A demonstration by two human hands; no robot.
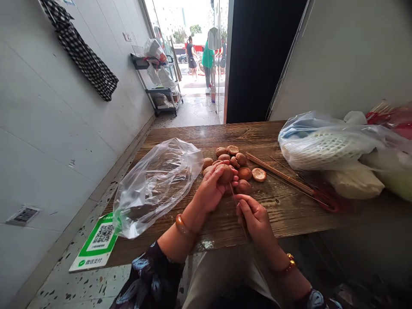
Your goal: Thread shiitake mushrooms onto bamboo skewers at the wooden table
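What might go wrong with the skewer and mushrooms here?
The skewer in the right hand points at the held mushroom in the left hand; a slip might prick that hand.

Loose mushrooms sit close by on the table; a nudge could scatter some.

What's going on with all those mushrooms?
A person holds one brown mushroom in the left hand and a thin stick in the right hand, its far end up at the mushroom. Whether it has gone in is hard to see. More mushrooms lie on the wooden table, between a clear plastic bag and a bundle of sticks.
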